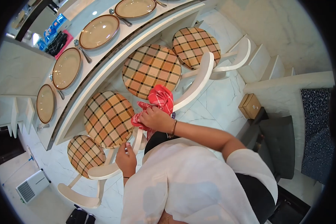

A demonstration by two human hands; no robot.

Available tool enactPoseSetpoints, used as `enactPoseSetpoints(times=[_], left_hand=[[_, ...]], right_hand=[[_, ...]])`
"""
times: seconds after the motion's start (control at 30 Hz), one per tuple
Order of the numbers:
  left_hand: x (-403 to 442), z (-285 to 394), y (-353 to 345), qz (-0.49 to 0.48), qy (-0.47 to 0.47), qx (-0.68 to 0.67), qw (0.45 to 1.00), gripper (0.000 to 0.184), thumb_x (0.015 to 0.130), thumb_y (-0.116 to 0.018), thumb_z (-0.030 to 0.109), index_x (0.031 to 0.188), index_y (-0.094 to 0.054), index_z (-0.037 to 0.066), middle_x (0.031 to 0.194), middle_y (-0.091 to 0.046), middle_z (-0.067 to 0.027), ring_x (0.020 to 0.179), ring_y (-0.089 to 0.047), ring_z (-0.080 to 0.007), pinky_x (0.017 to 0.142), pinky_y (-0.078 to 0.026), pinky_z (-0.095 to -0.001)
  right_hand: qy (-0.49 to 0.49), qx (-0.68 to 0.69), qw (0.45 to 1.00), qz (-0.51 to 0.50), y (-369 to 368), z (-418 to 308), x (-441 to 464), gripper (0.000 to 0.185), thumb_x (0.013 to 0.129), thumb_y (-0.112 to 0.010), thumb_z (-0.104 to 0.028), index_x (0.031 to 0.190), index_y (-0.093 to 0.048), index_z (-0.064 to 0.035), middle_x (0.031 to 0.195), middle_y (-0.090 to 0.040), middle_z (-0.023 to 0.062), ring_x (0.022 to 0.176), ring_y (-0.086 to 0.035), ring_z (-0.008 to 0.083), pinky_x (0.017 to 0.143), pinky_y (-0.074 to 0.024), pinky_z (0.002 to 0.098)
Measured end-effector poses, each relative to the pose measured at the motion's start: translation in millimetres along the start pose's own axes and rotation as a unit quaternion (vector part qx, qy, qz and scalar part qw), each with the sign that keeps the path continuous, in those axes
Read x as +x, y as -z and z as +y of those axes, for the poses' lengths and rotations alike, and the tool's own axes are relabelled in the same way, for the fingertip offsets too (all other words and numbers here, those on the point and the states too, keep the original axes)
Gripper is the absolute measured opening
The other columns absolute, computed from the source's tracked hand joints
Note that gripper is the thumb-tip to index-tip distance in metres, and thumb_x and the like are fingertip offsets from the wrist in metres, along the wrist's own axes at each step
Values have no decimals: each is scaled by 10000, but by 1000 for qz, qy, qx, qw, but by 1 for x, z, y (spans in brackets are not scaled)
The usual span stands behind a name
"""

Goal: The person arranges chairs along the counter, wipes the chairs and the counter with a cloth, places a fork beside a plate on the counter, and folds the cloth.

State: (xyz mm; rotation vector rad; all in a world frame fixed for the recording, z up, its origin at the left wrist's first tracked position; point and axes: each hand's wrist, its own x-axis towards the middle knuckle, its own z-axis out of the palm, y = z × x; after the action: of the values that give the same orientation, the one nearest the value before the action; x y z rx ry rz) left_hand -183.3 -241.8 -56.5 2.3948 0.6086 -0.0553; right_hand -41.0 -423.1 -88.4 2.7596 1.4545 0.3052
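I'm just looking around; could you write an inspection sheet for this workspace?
Surface: pale counter, set with four plates and cutlery.
Job's things: red checked cloth, bunched; four plaid chair seats.
Clutter: blue packets beyond the plates.
Hands: right hand grips the cloth; left hand is near a seat, contact unclear.
Cables: nothing clearly seen.
Surroundings: marble-patterned floor, cardboard box, dark chair, white vented unit.

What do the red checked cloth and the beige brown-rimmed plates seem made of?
Red checked cloth: soft, matte fabric, perhaps cotton; it bunches at the right hand. Beige brown-rimmed plates: likely glazed ceramic; glossy surfaces catch reflections.
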Motion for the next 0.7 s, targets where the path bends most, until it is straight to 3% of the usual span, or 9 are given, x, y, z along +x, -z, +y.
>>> enactPoseSetpoints(times=[0.1,0.17,0.27,0.33,0.37,0.5,0.6,0.67,0.7], left_hand=[[1,-3,-1,-2,0,5,1000,301,954,-508,293,928,-666,38,810,-681,-161,722,-668,-313,623,-495,-406],[0,-3,-2,4,11,-6,1000,347,972,-476,315,945,-682,36,828,-697,-162,739,-675,-318,656,-509,-397],[1,-7,-3,9,-4,0,1000,305,953,-505,296,934,-670,40,826,-681,-162,727,-668,-314,633,-497,-399],[1,-6,-3,3,3,-6,1000,306,953,-503,296,930,-669,40,831,-681,-164,729,-668,-315,635,-497,-401],[1,-5,-3,0,10,-9,1000,308,953,-501,296,926,-668,39,837,-681,-165,731,-668,-317,636,-497,-403],[0,-3,-1,-6,7,-6,1000,310,958,-487,295,931,-669,45,850,-683,-166,735,-670,-321,640,-498,-408],[1,-4,-1,-18,13,-2,1000,310,961,-482,293,950,-673,49,864,-684,-167,729,-665,-321,638,-496,-407],[2,-5,-2,-21,6,-5,1000,305,962,-481,287,955,-673,49,868,-684,-168,728,-663,-319,637,-494,-403],[4,-3,-3,-23,5,-9,1000,301,963,-480,280,959,-673,49,872,-683,-170,728,-660,-316,636,-491,-398]], right_hand=[[62,60,990,115,25,50,-32,254,828,-590,-229,1067,-633,-155,930,-615,-27,780,-603,153,627,-469,283],[45,41,995,80,7,95,-75,347,793,-665,-358,1095,-644,-190,897,-635,-41,755,-606,107,607,-457,282],[77,109,991,17,17,198,-112,486,751,-652,-571,960,-634,-133,850,-590,47,756,-590,232,665,-462,371],[107,115,987,-16,26,265,-116,560,709,-634,-646,863,-623,-107,871,-572,67,793,-576,269,715,-451,392],[96,89,991,5,30,286,-112,504,724,-637,-591,810,-644,-94,875,-600,65,791,-575,268,737,-442,386],[-24,109,994,-16,43,272,-103,370,769,-620,-420,648,-688,-76,780,-667,85,789,-585,261,759,-420,375],[-54,145,988,-14,35,217,-98,384,806,-578,-413,637,-697,-90,642,-624,119,602,-591,299,617,-450,410],[-118,179,974,-68,37,157,-86,321,795,-594,-372,673,-702,-96,669,-635,83,633,-612,275,586,-457,402],[-112,202,973,19,26,127,-80,299,794,-604,-364,680,-694,-103,648,-624,77,582,-599,275,530,-453,400]])
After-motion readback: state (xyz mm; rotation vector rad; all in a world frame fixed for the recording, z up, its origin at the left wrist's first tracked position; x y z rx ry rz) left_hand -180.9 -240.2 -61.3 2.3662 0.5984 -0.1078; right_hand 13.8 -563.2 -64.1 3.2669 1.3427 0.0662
